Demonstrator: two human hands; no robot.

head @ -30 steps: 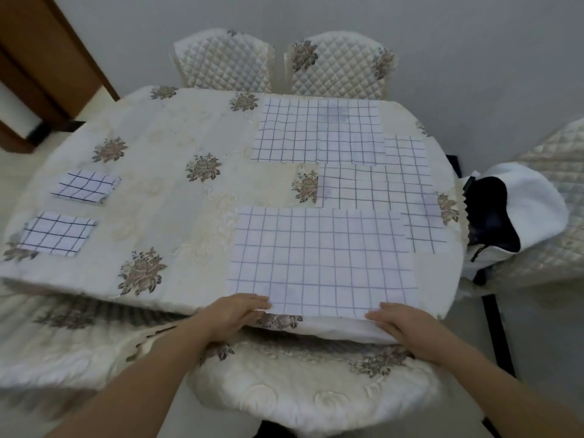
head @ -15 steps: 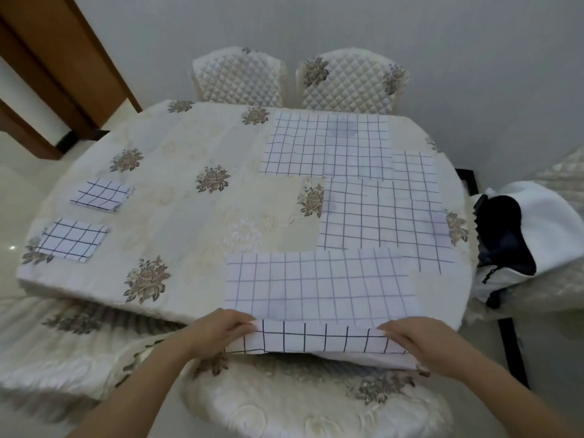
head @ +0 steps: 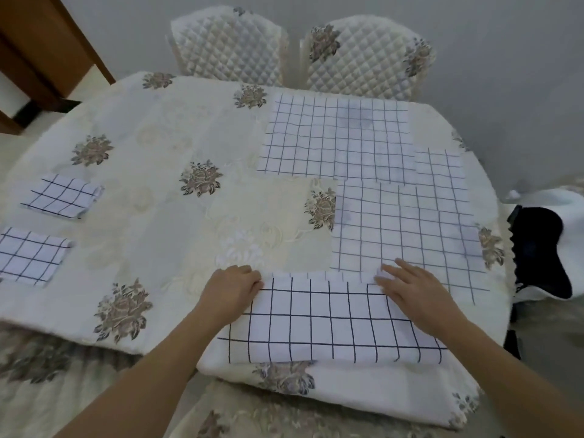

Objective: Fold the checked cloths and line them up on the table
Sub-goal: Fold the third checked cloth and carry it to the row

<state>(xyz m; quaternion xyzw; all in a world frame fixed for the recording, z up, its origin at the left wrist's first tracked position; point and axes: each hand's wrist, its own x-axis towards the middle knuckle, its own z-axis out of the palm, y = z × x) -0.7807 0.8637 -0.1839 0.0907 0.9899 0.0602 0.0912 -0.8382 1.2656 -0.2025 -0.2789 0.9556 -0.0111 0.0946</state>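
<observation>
A white checked cloth [head: 319, 324] lies folded in half at the table's near edge. My left hand [head: 232, 287] grips its far left corner. My right hand [head: 414, 292] rests near its far right corner, fingers spread over the fold; whether it pinches the corner I cannot tell. Beyond it, two unfolded checked cloths lie flat and overlapping: one at the right [head: 407, 229], one at the far side [head: 338, 137]. Two small folded cloths sit at the left: one farther [head: 61, 196], one nearer [head: 30, 256].
The table [head: 151, 222] wears a cream cloth with brown flower prints. Two quilted chairs [head: 366, 58] stand at the far side. A white and dark garment [head: 543, 248] hangs on a chair at the right. A wooden door frame [head: 47, 42] stands far left.
Both hands lifted the cloth's near edge and carried it away from me over the cloth, folding it in half. The hands now rest at the far edge of the fold.
</observation>
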